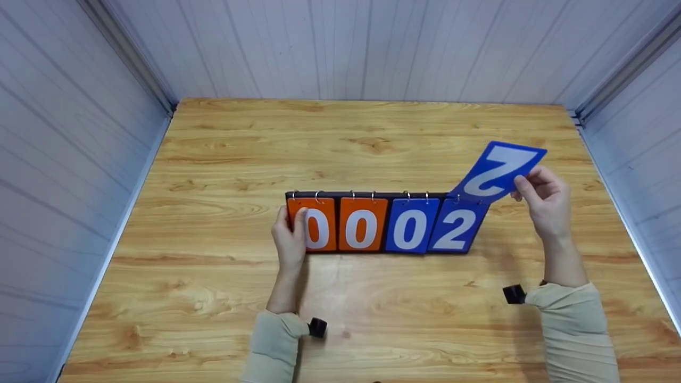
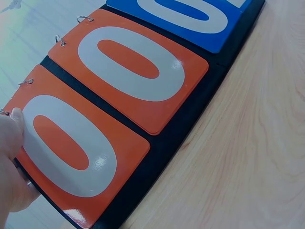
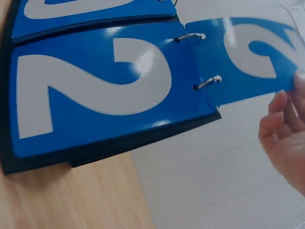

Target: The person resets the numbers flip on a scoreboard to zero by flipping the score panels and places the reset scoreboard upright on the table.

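A flip scoreboard (image 1: 383, 224) stands on the wooden table (image 1: 213, 175), showing two orange 0 cards, a blue 0 and a blue 2. My left hand (image 1: 290, 242) grips its left end, thumb over the first orange 0 card (image 2: 71, 148). My right hand (image 1: 542, 199) pinches the corner of a raised blue card (image 1: 503, 171) printed with a 2, flipped up and back on its rings (image 3: 200, 59). Below it the blue 2 card (image 3: 105, 90) faces front. The second orange 0 card (image 2: 128, 67) is next to the first.
White panelled walls (image 1: 69, 175) close in the table on the left, back and right. Bare wood lies in front of and behind the scoreboard. Small black wrist-camera mounts (image 1: 317, 327) sit at both cuffs.
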